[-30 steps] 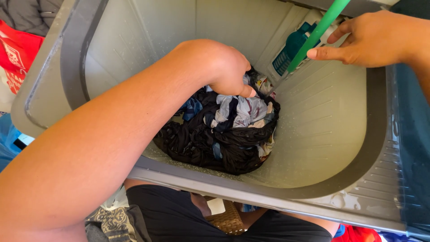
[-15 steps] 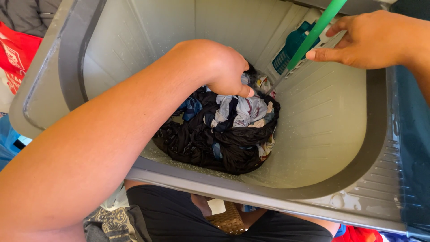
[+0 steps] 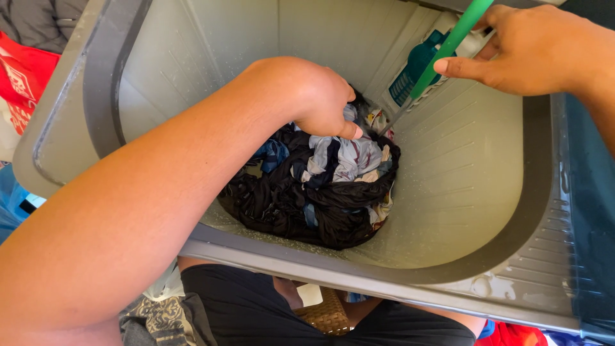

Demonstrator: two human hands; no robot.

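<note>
Head view: left hand [image 3: 317,96] fisted on the laundry [image 3: 320,192] deep in the tub [image 3: 461,192]; right hand [image 3: 528,48] pinches the green hose [image 3: 451,41], slanting down-left toward it.

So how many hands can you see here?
2. The left hand is down in the tub, gripping the clothes. The right hand is up at the corner, holding the green hose.

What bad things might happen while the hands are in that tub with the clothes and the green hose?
1. The green hose is pinched only by the right hand at the tub edge; it might slip and spray outside.
2. The left hand is pushed into the tangled dark clothes; fingers could get caught in the twisted cloth.
3. Droplets dot the tub wall, so wet surfaces may be slippery.
</note>
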